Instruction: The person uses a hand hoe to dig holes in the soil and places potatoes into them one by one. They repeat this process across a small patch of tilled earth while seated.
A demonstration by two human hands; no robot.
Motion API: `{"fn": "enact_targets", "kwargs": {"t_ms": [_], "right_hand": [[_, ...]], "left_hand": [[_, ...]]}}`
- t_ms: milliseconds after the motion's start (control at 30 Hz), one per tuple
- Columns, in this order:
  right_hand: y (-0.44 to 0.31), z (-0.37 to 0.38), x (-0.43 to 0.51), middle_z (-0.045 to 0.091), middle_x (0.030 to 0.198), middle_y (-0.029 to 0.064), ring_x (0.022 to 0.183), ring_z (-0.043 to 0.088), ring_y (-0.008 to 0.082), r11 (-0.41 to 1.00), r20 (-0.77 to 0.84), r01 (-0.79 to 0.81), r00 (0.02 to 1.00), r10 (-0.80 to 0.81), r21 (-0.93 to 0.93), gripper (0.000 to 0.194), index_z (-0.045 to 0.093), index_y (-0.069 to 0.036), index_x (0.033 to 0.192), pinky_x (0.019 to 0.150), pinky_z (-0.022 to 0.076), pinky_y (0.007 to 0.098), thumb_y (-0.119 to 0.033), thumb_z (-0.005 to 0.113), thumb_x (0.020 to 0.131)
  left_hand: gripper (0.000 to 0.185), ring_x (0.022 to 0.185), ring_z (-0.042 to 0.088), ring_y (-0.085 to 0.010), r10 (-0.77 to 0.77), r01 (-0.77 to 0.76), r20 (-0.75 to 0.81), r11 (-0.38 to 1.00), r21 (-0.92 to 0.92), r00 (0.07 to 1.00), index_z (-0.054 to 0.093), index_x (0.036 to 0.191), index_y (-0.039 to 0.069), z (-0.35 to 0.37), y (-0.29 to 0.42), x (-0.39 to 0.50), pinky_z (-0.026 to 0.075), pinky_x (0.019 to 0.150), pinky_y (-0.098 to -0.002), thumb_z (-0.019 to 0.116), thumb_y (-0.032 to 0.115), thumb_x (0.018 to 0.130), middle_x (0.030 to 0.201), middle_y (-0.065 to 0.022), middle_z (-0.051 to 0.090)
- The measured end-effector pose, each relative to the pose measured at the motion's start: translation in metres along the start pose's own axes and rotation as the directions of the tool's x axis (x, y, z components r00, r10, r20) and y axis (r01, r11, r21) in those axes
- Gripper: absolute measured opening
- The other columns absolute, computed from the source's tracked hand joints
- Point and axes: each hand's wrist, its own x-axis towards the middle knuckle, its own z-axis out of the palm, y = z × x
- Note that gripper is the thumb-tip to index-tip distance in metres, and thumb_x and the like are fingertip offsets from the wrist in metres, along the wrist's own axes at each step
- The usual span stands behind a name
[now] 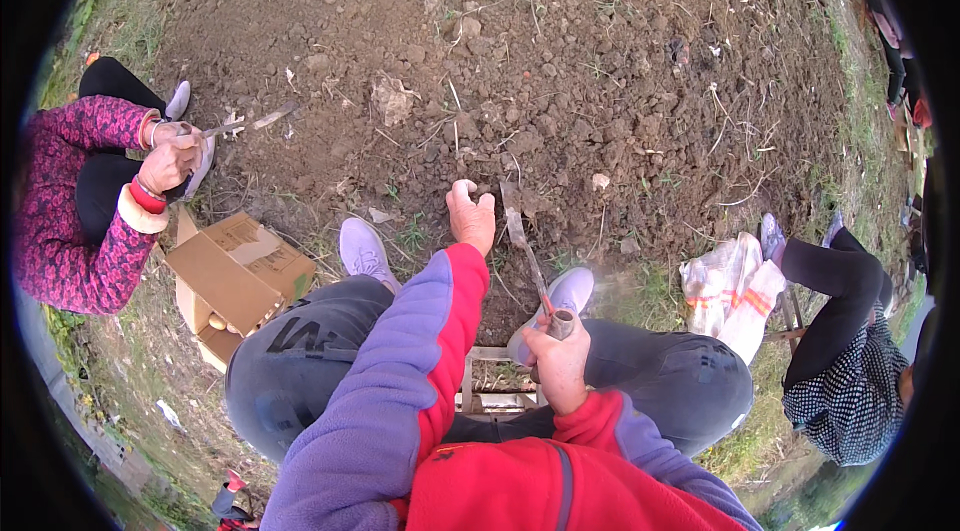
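My right hand (pixel 559 358) is closed around the handle of a narrow metal hand tool, probably a trowel (pixel 535 257), whose soil-smeared blade points forward and touches the loose brown soil (pixel 555 156). To the left of the blade, my left hand (pixel 472 216) reaches out over the soil with its fingers curled. Whether something small is between its fingers cannot be told. My two shoes rest on the ground on either side of the hands.
An open cardboard box (pixel 240 268) with small round things stands by my left knee. A person in a patterned jacket (pixel 82 208) holds a tool at the left. Another person sits at the right, beside a white woven sack (pixel 724 287). A low wooden seat frame (pixel 491 354) is under me.
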Motion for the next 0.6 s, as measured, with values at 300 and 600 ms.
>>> {"fn": "enact_targets", "kwargs": {"t_ms": [300, 600], "right_hand": [[0.006, 0.003, 0.001, 0.049, 0.063, 0.0026, 0.04, 0.044, 0.0097, 0.999, 0.028, 0.039, 0.999, -0.04, 0.017, 0.024, 0.048, -0.002, 0.084, 0.035, 0.0356, 0.025, 0.005, 0.063, 0.066], [0.017, 0.0, 0.009, 0.046, 0.058, 0.0042, 0.032, 0.041, 0.0142, 0.987, 0.123, 0.162, 0.979, -0.16, -0.01, 0.023, 0.044, -0.003, 0.079, 0.03, 0.0341, 0.0263, 0.008, 0.057, 0.064]], "left_hand": [[0.023, 0.065, 0.047, -0.0126, -0.427, 0.41, 0.13, 0.672, -0.616, 0.895, 0.049, 0.093, 0.009, -0.011, 0.021, 0.007, 0.04, 0.054, -0.0275, 0.059, 0.01, 0.072, 0.073, -0.0021, 0.05], [0.018, 0.064, 0.047, -0.0112, -0.36, 0.457, 0.328, 0.378, -0.805, 0.874, 0.046, 0.089, 0.019, -0.073, 0.143, -0.003, 0.039, 0.041, -0.0238, 0.06, 0.017, 0.076, 0.081, 0.0019, 0.048]]}}
